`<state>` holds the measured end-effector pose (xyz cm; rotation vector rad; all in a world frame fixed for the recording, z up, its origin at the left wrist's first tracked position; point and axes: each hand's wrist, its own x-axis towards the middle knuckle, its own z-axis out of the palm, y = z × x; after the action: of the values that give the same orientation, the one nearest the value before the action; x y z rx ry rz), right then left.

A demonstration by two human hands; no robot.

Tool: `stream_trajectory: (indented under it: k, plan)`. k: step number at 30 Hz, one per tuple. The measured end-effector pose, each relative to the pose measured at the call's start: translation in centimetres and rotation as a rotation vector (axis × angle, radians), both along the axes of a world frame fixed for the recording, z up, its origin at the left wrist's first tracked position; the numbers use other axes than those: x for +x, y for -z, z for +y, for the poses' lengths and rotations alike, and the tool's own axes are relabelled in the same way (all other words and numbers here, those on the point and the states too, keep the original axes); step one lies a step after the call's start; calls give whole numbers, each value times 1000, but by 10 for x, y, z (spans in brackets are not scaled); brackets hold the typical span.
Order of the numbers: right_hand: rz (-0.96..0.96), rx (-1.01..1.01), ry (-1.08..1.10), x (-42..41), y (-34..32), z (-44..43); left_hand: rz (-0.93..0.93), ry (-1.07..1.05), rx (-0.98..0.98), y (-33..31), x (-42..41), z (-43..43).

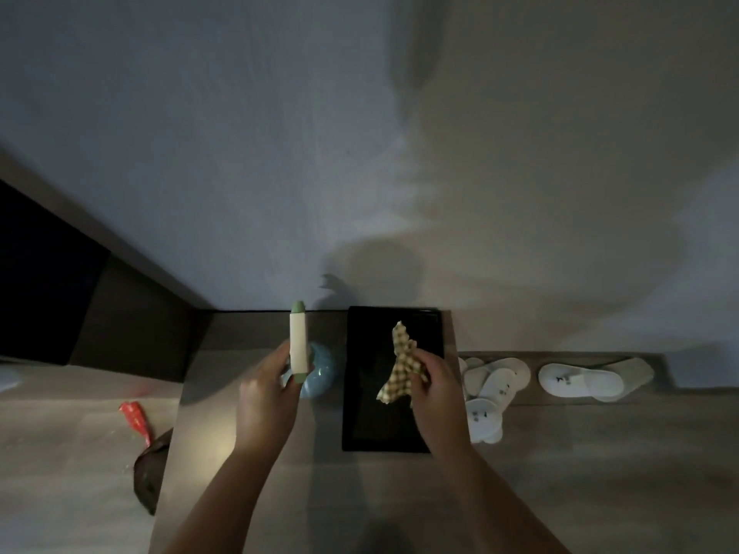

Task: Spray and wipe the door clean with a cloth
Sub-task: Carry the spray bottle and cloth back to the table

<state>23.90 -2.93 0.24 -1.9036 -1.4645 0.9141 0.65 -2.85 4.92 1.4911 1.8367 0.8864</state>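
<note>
The spray bottle is gripped in the left hand, with the fingers curled round its lower part. It is held upright above the worktop, in front of a blue round object. The checked cloth is pinched in the right hand and hangs crumpled over the black tray. Both things are lifted, so the step in hand is judged to be bringing them to the door; the spraying seems not yet begun.

A pale upright surface stands just behind the worktop (whether it is the door itself cannot be told in this dim light). Before spraying, the nozzle should be turned toward the surface and away from the cloth. The green top should also be checked, because it may be a cap which must be removed first. The cloth would be better gathered into a flat pad, so that a wide face is pressed on and no loose corner is dragged. The spray is best given lightly and wiped at once from top to bottom, so that no drops run down toward the slippers by the wall.
</note>
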Motion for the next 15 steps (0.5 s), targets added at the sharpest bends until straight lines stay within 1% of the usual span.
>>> stream_trajectory:
  k: [4,6,9,11,15]
  plan:
    - [-154,77,-25,-9,33,12,7,-11,98,24,-4,19]
    - [-261,77,-66,-12,52,16,28,-4,125,31,-5,26]
    - [-440,-17,-167,-17,71,17,15,-12,107,36,-4,29]
    - [-511,-85,-219,-21,73,16,-14,-43,79,38,-4,27]
    - [-501,-212,-297,-19,61,20,-53,-50,18,35,-1,28]
